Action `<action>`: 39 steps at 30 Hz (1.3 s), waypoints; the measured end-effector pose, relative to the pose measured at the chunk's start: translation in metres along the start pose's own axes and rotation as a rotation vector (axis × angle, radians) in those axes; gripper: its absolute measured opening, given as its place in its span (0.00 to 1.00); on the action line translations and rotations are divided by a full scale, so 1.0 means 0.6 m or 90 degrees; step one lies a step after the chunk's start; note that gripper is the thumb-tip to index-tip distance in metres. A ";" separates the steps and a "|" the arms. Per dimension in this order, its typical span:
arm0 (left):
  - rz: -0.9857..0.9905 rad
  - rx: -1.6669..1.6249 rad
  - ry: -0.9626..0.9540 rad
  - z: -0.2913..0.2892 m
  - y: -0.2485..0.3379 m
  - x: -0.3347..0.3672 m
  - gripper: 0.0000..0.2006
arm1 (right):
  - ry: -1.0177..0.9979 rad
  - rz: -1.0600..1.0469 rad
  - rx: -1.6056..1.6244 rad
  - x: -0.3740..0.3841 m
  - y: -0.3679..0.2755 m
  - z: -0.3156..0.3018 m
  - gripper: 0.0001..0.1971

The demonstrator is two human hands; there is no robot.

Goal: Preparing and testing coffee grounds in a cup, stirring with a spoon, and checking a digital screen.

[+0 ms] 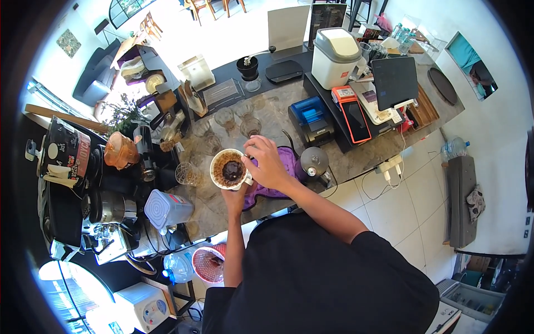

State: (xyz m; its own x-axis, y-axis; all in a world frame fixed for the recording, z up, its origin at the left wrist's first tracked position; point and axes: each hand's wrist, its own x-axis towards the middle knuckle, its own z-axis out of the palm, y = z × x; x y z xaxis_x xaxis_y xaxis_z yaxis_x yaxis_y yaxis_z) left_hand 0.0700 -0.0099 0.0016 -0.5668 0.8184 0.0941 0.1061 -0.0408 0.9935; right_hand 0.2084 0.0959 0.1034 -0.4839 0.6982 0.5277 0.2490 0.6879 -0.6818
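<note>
Right at the middle of the work, a white cup-shaped vessel [213,171] sits in the left hand [235,199] over the near part of the tabletop [208,220], with brown, wet-looking grounds [232,170] lining its inside. That hand comes from 6 o'clock and grips the vessel from below, its fingers mostly hidden underneath. From 3 o'clock the right hand [268,165] reaches the rim with fingers bent; whether they pinch anything I cannot tell.

Around the vessel, space is tight. Clear glasses [225,118] crowd 12 to 1 o'clock, with a slatted tray [221,94] beyond them, and a ridged glass [186,174] stands close at 9. A purple cloth [288,160] lies at 3 o'clock, partly covered by the right hand and forearm; just past it, a rounded metal kettle [315,160] blocks that side. At 2 o'clock come a blue-topped printer [311,118] and, farther out, an orange-edged handheld terminal [356,121]. A pale lidded tub [167,210] stands near at 8 o'clock.
</note>
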 end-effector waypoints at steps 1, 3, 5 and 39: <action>0.009 0.009 0.002 0.000 -0.001 0.001 0.24 | 0.013 0.000 -0.020 -0.001 0.001 0.000 0.08; 0.005 0.009 0.000 0.000 -0.002 0.001 0.24 | 0.026 -0.001 -0.041 -0.001 0.004 0.001 0.08; 0.001 0.009 -0.005 0.002 0.004 0.000 0.24 | 0.013 0.008 -0.008 -0.001 0.009 0.002 0.08; -0.032 -0.001 -0.034 -0.006 0.004 -0.002 0.30 | 0.031 0.063 0.002 -0.003 0.013 0.008 0.09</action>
State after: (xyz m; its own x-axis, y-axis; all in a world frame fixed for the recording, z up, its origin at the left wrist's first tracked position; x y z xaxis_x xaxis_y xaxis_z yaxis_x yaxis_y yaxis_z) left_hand 0.0676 -0.0130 0.0038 -0.5274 0.8487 0.0406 0.0768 0.0001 0.9970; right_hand 0.2072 0.0991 0.0947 -0.4159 0.7716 0.4812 0.2906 0.6142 -0.7337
